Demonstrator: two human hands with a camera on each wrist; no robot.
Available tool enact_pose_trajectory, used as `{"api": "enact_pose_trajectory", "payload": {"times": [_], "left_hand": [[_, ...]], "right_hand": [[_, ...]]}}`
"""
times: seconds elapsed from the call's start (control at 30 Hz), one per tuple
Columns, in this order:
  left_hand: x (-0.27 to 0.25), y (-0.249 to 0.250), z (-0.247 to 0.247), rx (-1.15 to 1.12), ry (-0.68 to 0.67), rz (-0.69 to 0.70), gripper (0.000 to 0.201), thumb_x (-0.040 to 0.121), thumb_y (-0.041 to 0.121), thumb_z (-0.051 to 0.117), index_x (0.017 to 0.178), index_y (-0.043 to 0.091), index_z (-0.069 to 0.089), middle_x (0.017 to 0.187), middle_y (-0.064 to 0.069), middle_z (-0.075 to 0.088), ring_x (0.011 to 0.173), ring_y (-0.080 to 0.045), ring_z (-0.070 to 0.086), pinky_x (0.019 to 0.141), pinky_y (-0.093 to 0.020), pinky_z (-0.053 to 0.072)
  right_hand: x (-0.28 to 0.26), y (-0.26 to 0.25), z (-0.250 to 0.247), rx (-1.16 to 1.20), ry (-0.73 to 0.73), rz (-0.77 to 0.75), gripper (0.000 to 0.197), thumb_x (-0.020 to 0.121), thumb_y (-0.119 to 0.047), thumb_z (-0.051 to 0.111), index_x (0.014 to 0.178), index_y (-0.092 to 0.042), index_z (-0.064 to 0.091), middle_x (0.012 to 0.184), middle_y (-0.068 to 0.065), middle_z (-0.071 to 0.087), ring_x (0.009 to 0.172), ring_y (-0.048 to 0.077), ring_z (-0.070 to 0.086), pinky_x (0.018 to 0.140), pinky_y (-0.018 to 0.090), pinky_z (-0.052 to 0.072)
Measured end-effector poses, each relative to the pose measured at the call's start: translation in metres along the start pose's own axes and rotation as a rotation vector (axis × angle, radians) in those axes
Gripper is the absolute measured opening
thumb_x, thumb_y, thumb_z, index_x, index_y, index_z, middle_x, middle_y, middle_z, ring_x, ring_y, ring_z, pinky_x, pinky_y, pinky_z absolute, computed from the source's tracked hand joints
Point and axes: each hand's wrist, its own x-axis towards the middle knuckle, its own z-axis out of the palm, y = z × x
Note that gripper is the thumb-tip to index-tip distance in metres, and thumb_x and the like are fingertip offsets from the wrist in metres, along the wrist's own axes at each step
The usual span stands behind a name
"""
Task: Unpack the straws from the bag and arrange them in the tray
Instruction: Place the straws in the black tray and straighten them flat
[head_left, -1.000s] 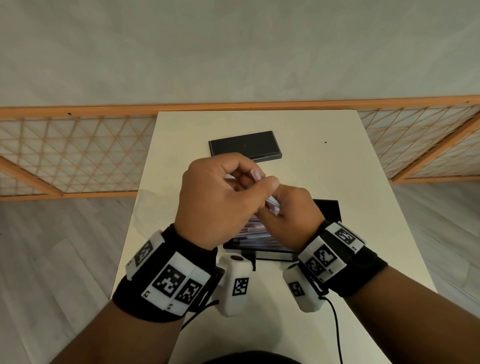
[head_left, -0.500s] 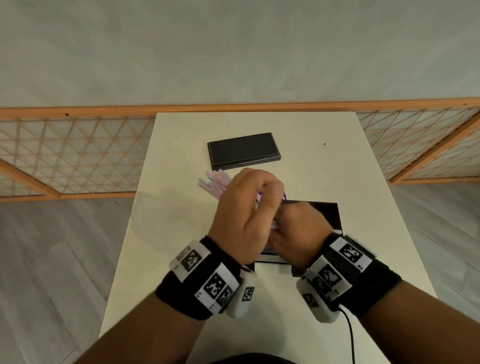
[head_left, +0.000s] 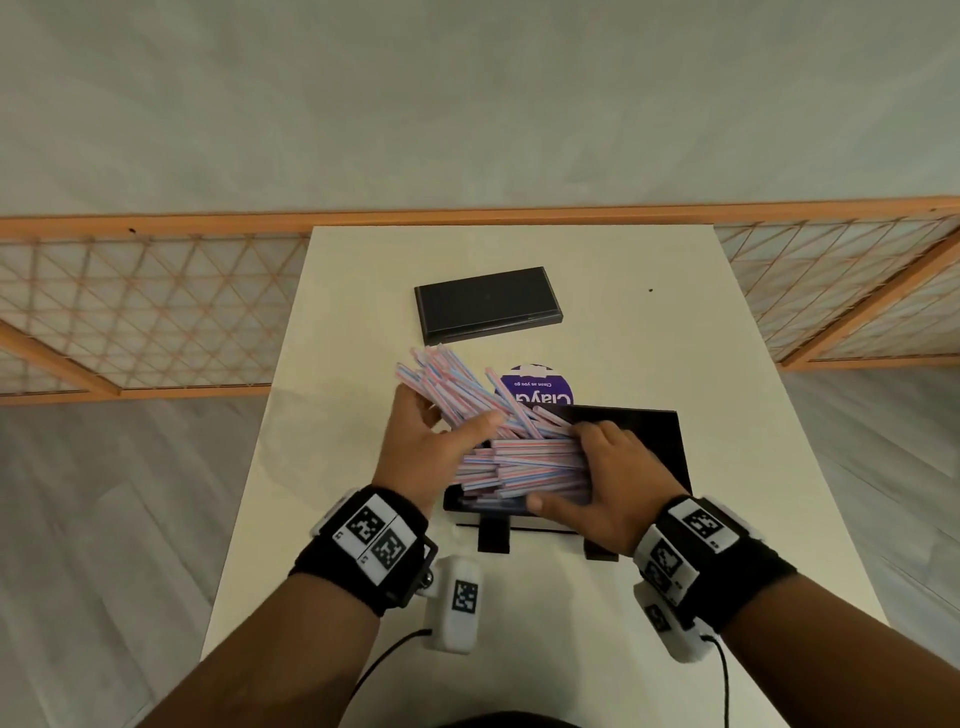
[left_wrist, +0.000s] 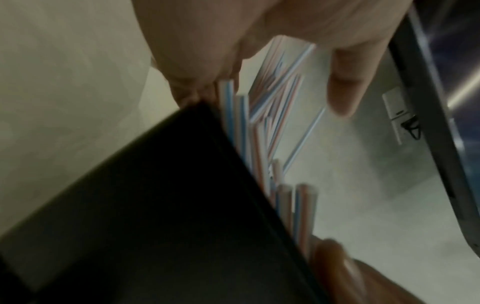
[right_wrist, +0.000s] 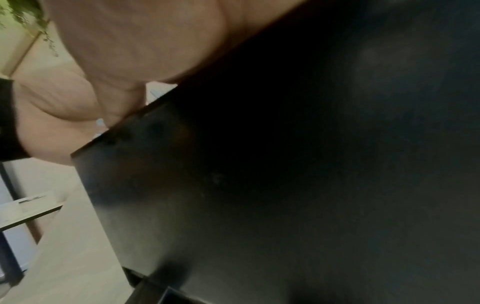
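Many pink, blue and white striped straws (head_left: 524, 462) lie in a heap across the black tray (head_left: 654, 436) near the table's front. My left hand (head_left: 431, 441) grips a fanned bunch of straws (head_left: 447, 384) that slants up and to the left over the tray's left end. My right hand (head_left: 602, 467) rests on the right ends of the heap, its thumb along the near side. The bag's purple round label (head_left: 543, 387) shows just behind the tray. In the left wrist view the straws (left_wrist: 259, 123) stand beside the tray wall (left_wrist: 155, 205). The right wrist view shows mostly the dark tray (right_wrist: 285, 164).
A flat black lid or box (head_left: 488, 304) lies farther back on the white table (head_left: 675, 322). Orange lattice panels (head_left: 156, 306) stand to the left and right behind the table. Grey floor lies on both sides.
My hands were together above the tray a second ago. They have since come down and parted, and the straws now lie spread over the tray with a fan in my left hand.
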Motion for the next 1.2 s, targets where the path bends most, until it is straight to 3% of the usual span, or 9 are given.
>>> {"api": "enact_pose_trajectory", "payload": {"times": [0.1, 0.2, 0.33, 0.5, 0.67, 0.8, 0.9, 1.07, 1.2], "left_hand": [[0.004, -0.003, 0.006, 0.09, -0.009, 0.0, 0.027, 0.082, 0.014, 0.083, 0.104, 0.02, 0.068, 0.1, 0.0, 0.078, 0.097, -0.018, 0.075, 0.094, -0.051, 0.057], [0.007, 0.008, 0.011, -0.066, -0.013, -0.026, 0.007, 0.087, 0.014, 0.077, 0.091, 0.021, 0.075, 0.092, -0.001, 0.079, 0.09, -0.019, 0.076, 0.083, -0.04, 0.06], [0.009, 0.022, 0.016, -0.077, -0.077, 0.039, 0.014, 0.083, 0.002, 0.079, 0.094, 0.011, 0.074, 0.084, 0.004, 0.079, 0.079, -0.011, 0.076, 0.067, -0.023, 0.058], [0.004, 0.025, 0.016, 0.094, -0.136, 0.199, 0.023, 0.072, 0.018, 0.086, 0.09, 0.01, 0.072, 0.096, -0.007, 0.079, 0.094, -0.022, 0.076, 0.084, -0.044, 0.062], [-0.005, 0.02, 0.023, 0.071, -0.209, 0.257, 0.02, 0.076, 0.02, 0.082, 0.084, 0.022, 0.064, 0.09, -0.011, 0.074, 0.087, -0.03, 0.073, 0.082, -0.054, 0.06], [-0.008, 0.022, 0.03, -0.088, -0.226, 0.201, 0.015, 0.075, 0.009, 0.076, 0.079, 0.023, 0.073, 0.079, -0.001, 0.07, 0.079, -0.024, 0.069, 0.077, -0.043, 0.057], [-0.007, 0.026, 0.026, -0.202, -0.229, 0.207, 0.008, 0.071, 0.012, 0.079, 0.073, 0.019, 0.074, 0.081, -0.012, 0.068, 0.084, -0.035, 0.066, 0.082, -0.052, 0.056], [-0.009, 0.039, 0.023, -0.488, -0.212, 0.132, 0.019, 0.07, -0.004, 0.07, 0.067, 0.015, 0.071, 0.076, -0.011, 0.064, 0.077, -0.026, 0.068, 0.073, -0.039, 0.059], [-0.017, 0.05, 0.022, -0.569, -0.174, 0.16, 0.021, 0.073, -0.006, 0.065, 0.066, 0.013, 0.069, 0.072, -0.008, 0.066, 0.076, -0.024, 0.07, 0.07, -0.033, 0.059]], "right_hand": [[0.003, 0.0, 0.003, 0.016, -0.002, 0.014, 0.111, 0.057, -0.098, 0.028, 0.138, -0.023, 0.037, 0.132, -0.002, 0.048, 0.119, 0.022, 0.047, 0.104, 0.042, 0.043], [0.003, -0.003, 0.002, 0.008, -0.001, 0.039, 0.109, 0.057, -0.097, 0.025, 0.138, -0.024, 0.036, 0.131, -0.002, 0.047, 0.119, 0.023, 0.047, 0.104, 0.045, 0.041], [0.004, -0.009, 0.001, -0.014, 0.021, 0.04, 0.103, 0.059, -0.096, 0.024, 0.134, -0.027, 0.041, 0.123, -0.001, 0.045, 0.114, 0.024, 0.046, 0.101, 0.043, 0.041], [0.009, -0.009, 0.006, 0.116, 0.037, 0.029, 0.099, 0.06, -0.093, 0.039, 0.132, -0.025, 0.037, 0.124, -0.002, 0.049, 0.113, 0.021, 0.051, 0.1, 0.041, 0.045], [0.01, -0.024, 0.002, 0.032, 0.039, 0.007, 0.09, 0.065, -0.091, 0.038, 0.135, -0.035, 0.036, 0.119, -0.004, 0.047, 0.111, 0.021, 0.045, 0.099, 0.045, 0.04], [0.014, -0.036, 0.005, 0.007, 0.083, 0.054, 0.092, 0.059, -0.094, 0.033, 0.125, -0.03, 0.041, 0.116, -0.002, 0.045, 0.108, 0.023, 0.044, 0.096, 0.045, 0.041], [0.013, -0.039, 0.009, 0.063, 0.104, 0.071, 0.098, 0.054, -0.094, 0.027, 0.124, -0.027, 0.039, 0.118, -0.002, 0.046, 0.109, 0.022, 0.046, 0.101, 0.045, 0.04], [0.011, -0.035, 0.009, 0.207, 0.228, 0.026, 0.076, 0.063, -0.081, 0.041, 0.118, -0.029, 0.042, 0.106, -0.007, 0.044, 0.099, 0.019, 0.046, 0.095, 0.045, 0.044], [0.01, -0.034, 0.009, 0.302, 0.319, -0.065, 0.068, 0.07, -0.071, 0.056, 0.12, -0.027, 0.045, 0.108, -0.007, 0.046, 0.099, 0.017, 0.047, 0.09, 0.043, 0.048]]}}
